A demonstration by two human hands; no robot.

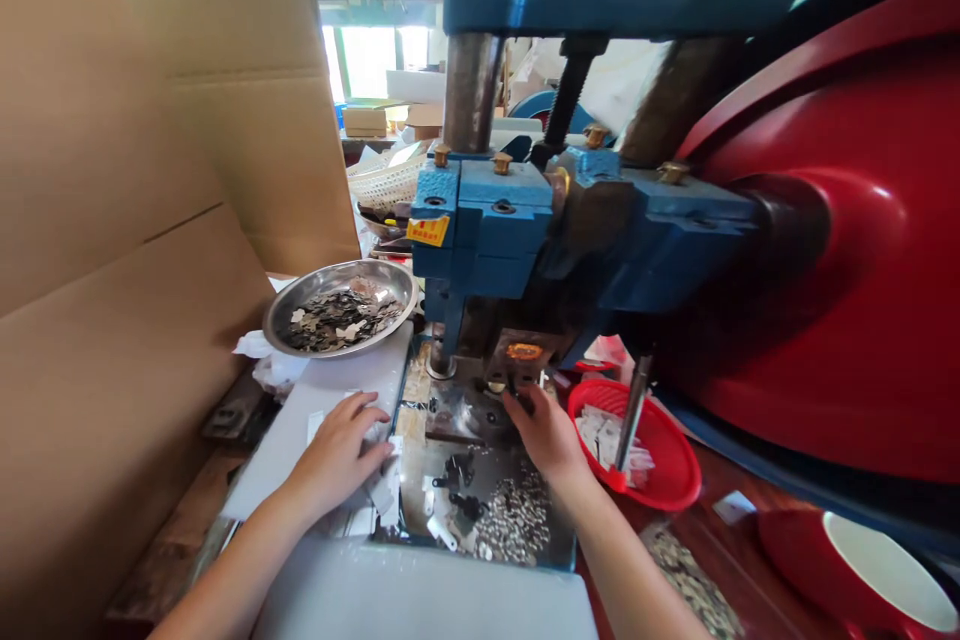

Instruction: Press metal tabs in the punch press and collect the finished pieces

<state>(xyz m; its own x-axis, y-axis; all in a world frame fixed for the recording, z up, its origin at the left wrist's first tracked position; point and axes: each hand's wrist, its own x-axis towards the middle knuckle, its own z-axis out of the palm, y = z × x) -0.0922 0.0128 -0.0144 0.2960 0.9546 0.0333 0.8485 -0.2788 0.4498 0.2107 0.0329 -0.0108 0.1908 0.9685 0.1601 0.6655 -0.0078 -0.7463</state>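
Note:
My left hand (341, 455) rests over light flat pieces (386, 485) at the left edge of the press bed, fingers curved and apart, thumb by the top piece. At the die under the blue press (484, 235), my right hand (546, 428) has its fingers bent together close to the metal die block (469, 410). Whatever its fingertips hold is hidden. In front of the die, a heap of small shiny metal parts (514, 520) lies on the bed, beside several black pieces (459, 470) and a small white strip (441, 530).
A steel bowl (274, 325) of flat metal pieces stands back left, near tall cardboard (247, 120). Right of the press sits a red basket (679, 480) with pale pieces. A large red wheel (847, 270) fills the right side, above a red container (795, 540).

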